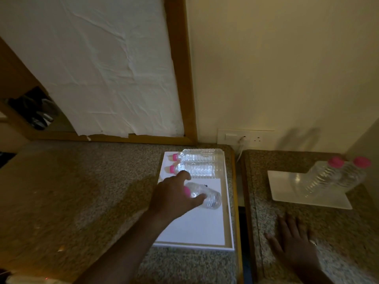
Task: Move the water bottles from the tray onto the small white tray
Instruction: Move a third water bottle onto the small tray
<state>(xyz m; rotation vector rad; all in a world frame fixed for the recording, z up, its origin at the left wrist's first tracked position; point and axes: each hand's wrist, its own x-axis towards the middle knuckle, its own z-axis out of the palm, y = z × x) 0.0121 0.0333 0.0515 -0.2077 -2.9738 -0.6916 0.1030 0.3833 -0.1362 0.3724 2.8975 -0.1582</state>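
Flat on the near right counter, the right hand [295, 240] is lying open and empty; the left hand [176, 193] is closing around a bottle [207, 195] lying crosswise, cap leftward, on the tray [196, 232], with the small tray [287, 187] far right.

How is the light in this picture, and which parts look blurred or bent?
Head view: the room is dim and yellowish; the large tray looks brightest; a hand-shaped shadow falls on the wall; the standing bottles on the small white tray lean from wide-angle distortion and look soft; the left hand is slightly blurred.
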